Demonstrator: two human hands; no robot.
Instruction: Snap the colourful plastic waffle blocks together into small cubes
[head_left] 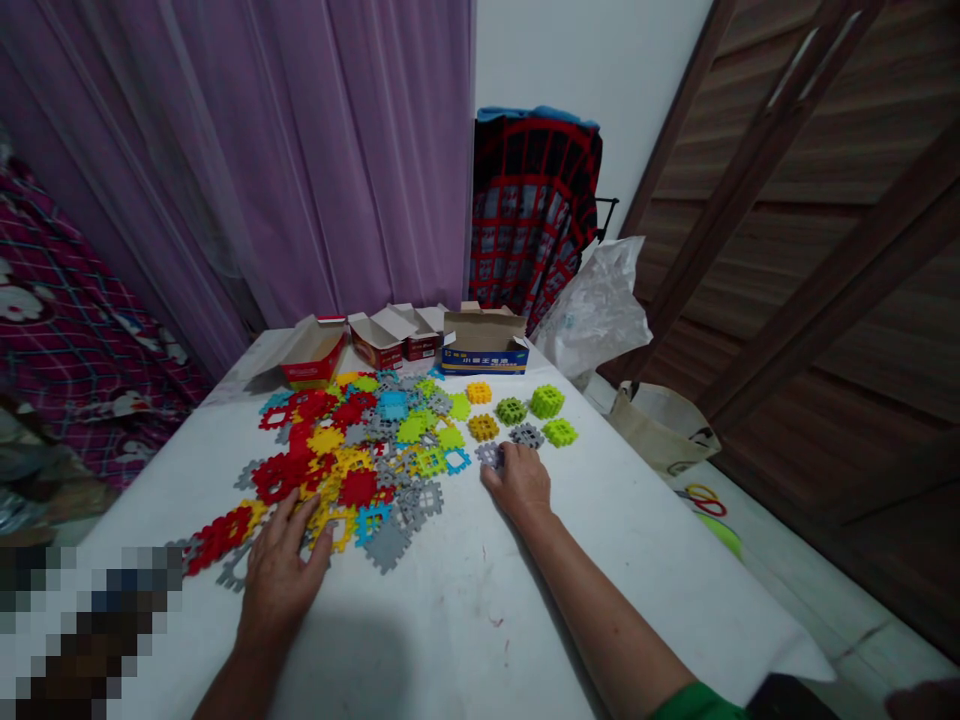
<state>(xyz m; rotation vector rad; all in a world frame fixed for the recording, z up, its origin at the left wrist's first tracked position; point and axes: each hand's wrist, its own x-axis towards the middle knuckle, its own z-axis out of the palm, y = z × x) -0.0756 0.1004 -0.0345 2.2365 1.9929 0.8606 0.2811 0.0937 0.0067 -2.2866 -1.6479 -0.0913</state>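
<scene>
A wide, mixed pile of flat toothed plastic building tiles [358,488] in red, yellow, grey, blue and lime covers the left-middle of the table. At its near edge rests my left hand [281,555], fingers apart, close to yellow and grey tiles and holding nothing I can see. To the right of the pile, my right hand [521,482] has its fingers closed on a light grey stack of tiles [489,455], partly hidden by them. Around it stand a darker grey stack [526,435], a mustard stack [483,428], a yellow stack [478,392] and several green stacks [547,401].
Along the table's [480,620] far edge stand open cartons: a red box [315,358], dark red boxes [379,345] and a blue box [484,358]. A clear plastic bag [600,305], a beige bag [664,430] and scissors [705,500] lie beyond the right edge.
</scene>
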